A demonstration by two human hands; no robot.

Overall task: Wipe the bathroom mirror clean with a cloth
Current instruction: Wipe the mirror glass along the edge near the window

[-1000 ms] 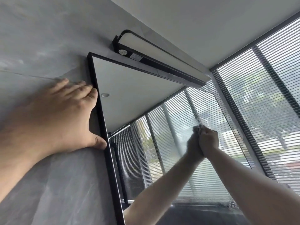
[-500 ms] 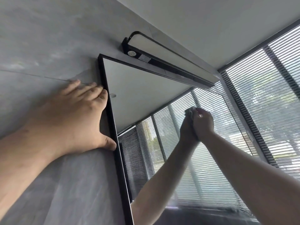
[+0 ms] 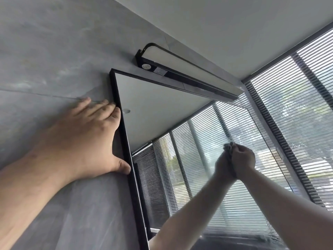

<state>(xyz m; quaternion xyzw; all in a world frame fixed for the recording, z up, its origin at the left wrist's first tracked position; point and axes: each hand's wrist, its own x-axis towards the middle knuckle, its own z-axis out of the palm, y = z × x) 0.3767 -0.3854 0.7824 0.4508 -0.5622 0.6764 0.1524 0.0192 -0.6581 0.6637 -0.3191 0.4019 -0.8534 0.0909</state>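
Since half a second ago, the right hand [image 3: 242,160] has slid lower and further right across the mirror [image 3: 162,112], and the view has shifted so the frame's top corner is sitting nearer the middle. That hand is pressing against the glass in front of the reflected window blinds, its fingers [image 3: 237,150] curling tightly into a fist around a small grey cloth [image 3: 228,147]. Only a crumpled edge of the cloth is showing, poking out above the knuckles and sandwiched between the fingers and the glass, where it is meeting the hand's own reflection. The left hand [image 3: 79,141] is lying flat on the grey wall [image 3: 54,51] just beside the mirror's black frame [image 3: 126,150], fingers straight and spread, holding nothing; the fingertips and the thumb tip are touching the frame's outer edge. A long black wall lamp [image 3: 189,73] is hanging just above the mirror's top edge. To the right, a window with horizontal blinds [image 3: 297,114] is filling the adjoining wall, with blurred greenery behind the slats.
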